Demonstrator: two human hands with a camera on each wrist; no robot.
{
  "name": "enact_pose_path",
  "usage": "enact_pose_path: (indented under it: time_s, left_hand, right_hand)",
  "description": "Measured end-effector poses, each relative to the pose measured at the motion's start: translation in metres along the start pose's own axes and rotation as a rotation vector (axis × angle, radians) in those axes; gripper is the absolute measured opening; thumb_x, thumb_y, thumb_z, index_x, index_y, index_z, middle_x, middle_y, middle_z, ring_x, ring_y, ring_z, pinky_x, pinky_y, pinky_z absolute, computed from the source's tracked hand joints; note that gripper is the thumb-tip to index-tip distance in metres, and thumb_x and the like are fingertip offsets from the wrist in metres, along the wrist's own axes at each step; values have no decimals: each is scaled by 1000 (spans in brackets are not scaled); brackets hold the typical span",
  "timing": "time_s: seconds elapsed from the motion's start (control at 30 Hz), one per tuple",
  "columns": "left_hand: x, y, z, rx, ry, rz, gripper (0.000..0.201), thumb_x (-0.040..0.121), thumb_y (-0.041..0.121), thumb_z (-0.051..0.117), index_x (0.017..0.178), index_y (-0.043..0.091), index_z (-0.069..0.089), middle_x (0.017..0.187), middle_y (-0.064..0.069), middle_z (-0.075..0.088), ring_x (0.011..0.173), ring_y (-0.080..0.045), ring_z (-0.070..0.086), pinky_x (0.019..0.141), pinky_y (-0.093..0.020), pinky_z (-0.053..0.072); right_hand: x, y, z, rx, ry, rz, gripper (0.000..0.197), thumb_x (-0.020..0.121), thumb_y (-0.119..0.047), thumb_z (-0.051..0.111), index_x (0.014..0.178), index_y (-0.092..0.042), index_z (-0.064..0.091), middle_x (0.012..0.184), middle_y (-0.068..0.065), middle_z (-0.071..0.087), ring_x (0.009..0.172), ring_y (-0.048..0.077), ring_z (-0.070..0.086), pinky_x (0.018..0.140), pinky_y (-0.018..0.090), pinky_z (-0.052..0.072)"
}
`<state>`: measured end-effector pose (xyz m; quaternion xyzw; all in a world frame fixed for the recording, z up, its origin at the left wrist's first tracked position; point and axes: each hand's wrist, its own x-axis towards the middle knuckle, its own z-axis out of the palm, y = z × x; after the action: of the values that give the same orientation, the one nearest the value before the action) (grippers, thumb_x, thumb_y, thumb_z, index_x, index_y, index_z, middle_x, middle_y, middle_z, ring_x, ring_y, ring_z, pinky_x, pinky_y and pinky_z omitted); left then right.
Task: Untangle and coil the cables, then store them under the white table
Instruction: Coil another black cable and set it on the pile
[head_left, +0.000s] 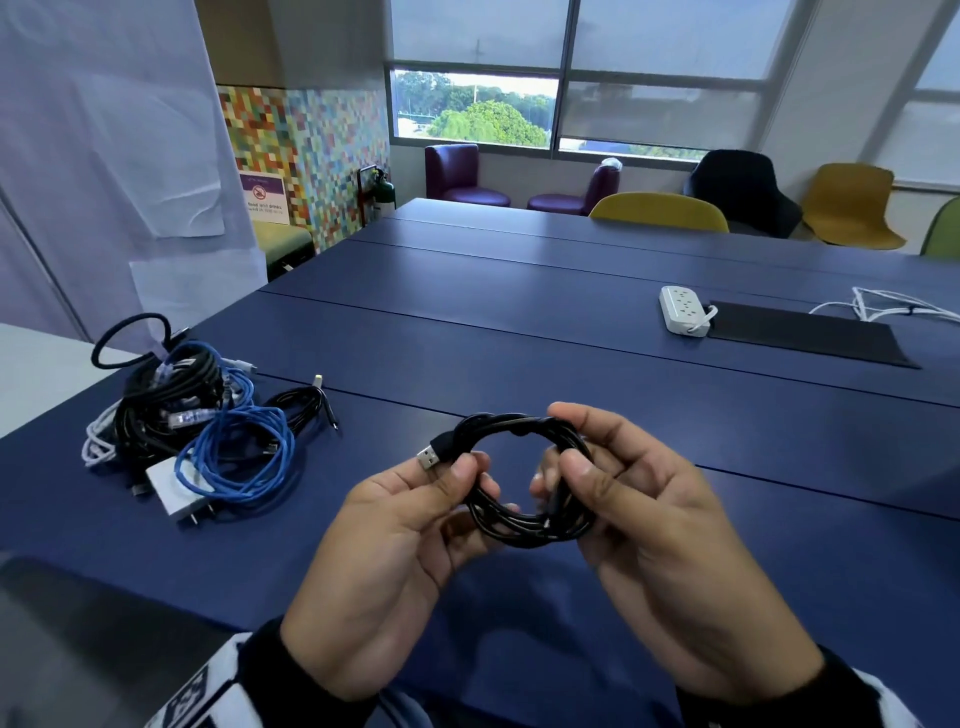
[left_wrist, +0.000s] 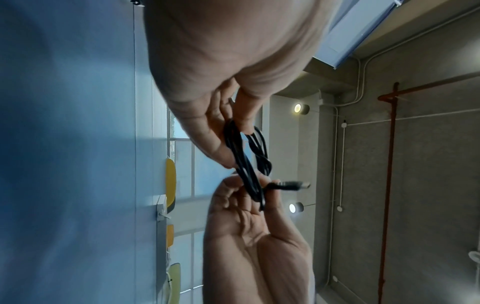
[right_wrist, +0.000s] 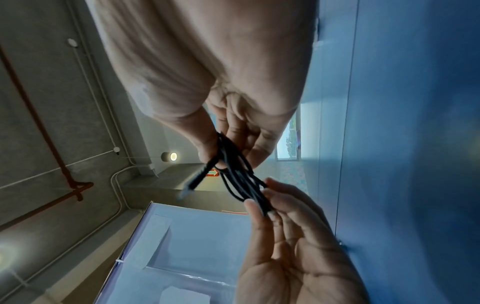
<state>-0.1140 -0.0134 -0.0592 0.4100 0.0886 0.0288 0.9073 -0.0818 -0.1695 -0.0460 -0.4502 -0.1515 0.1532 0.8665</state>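
Note:
I hold a black USB cable (head_left: 519, 530) wound into a small coil above the blue table (head_left: 519, 332). My left hand (head_left: 467, 480) pinches the coil's left side, just under the USB plug (head_left: 428, 458) that sticks out. My right hand (head_left: 558, 470) grips the right side, fingers curled round the strands. The left wrist view shows the coil (left_wrist: 244, 164) between my left hand (left_wrist: 249, 185) below and right hand (left_wrist: 233, 144) above. In the right wrist view the coil (right_wrist: 239, 181) runs from my right hand (right_wrist: 262, 201) up to the left hand (right_wrist: 223, 156).
A tangled pile of black, blue and white cables (head_left: 197, 415) with a white charger (head_left: 176, 493) lies at the table's left. The white table (head_left: 31, 374) adjoins there. A white power strip (head_left: 683, 309), black mat (head_left: 805, 335) and white cable (head_left: 893, 306) sit far right.

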Motion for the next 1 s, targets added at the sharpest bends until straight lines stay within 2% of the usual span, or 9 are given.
enact_pose_path:
  time_s: [0.1, 0.17, 0.3, 0.4, 0.53, 0.63, 0.77, 0.9, 1.0]
  left_hand:
    - [2, 2, -1, -32, 17, 0, 16, 76, 6, 60, 73, -1, 73, 68, -12, 61, 56, -17, 63, 58, -30, 59]
    - [3, 6, -3, -44, 29, 11, 16, 75, 7, 60, 73, -1, 73, 66, -12, 60, 56, -17, 62, 58, -29, 59]
    - [4, 16, -10, -8, 59, 81, 16, 76, 9, 59, 84, -2, 69, 67, -11, 60, 58, -22, 65, 57, -27, 59]
    - [5, 23, -19, 17, 85, 169, 14, 77, 8, 58, 90, 2, 62, 68, -10, 59, 58, -21, 64, 56, -26, 58]
    - [3, 31, -32, 127, 151, 300, 30, 75, 7, 64, 104, 5, 55, 69, -13, 64, 59, -24, 65, 54, -28, 57]
    - [0, 38, -42, 288, 206, 405, 30, 73, 8, 69, 99, 3, 56, 71, -17, 69, 63, -25, 68, 56, -29, 58]
    - [-3, 44, -60, 487, 279, 477, 21, 78, 4, 72, 94, 2, 58, 73, -14, 73, 72, -17, 71, 52, -21, 51]
    - [-10, 55, -82, 532, 406, 524, 27, 77, 2, 76, 96, 7, 58, 76, -17, 69, 59, -20, 64, 52, -25, 54]
    - [-17, 67, -99, 569, 437, 552, 34, 78, -2, 75, 103, 13, 57, 80, -23, 64, 57, -19, 63, 54, -31, 57]
  right_hand:
    - [1, 2, 5, 118, -18, 55, 37, 78, -7, 66, 113, 1, 62, 74, 14, 58, 70, 19, 59, 67, 24, 53]
    - [1, 1, 10, 101, -20, 63, 39, 75, -3, 63, 113, 2, 60, 74, 12, 59, 68, 18, 60, 67, 23, 53]
    - [6, -1, 17, -398, 12, 43, 36, 77, 9, 72, 106, -10, 64, 75, 7, 66, 66, 12, 62, 62, 18, 51]
    - [11, 0, 22, -664, 11, 57, 33, 81, 2, 71, 105, -18, 63, 80, 5, 73, 65, 13, 62, 60, 21, 53]
    - [20, 10, 28, -752, 18, 118, 34, 79, -2, 75, 105, -18, 61, 80, 4, 75, 61, 14, 65, 58, 26, 54]
    - [29, 21, 33, -799, 33, 120, 31, 78, -5, 77, 102, -18, 62, 74, 4, 75, 61, 15, 68, 63, 31, 56]
    - [44, 36, 42, -866, 15, 134, 25, 79, -8, 77, 98, -17, 62, 70, 5, 74, 56, 12, 66, 56, 23, 48]
    - [60, 48, 57, -914, -48, 132, 22, 78, -6, 75, 96, -14, 63, 64, 1, 72, 49, 7, 63, 46, 13, 41]
    - [75, 62, 72, -960, -89, 123, 21, 76, -7, 78, 93, -13, 66, 68, 4, 73, 54, 10, 67, 52, 22, 51]
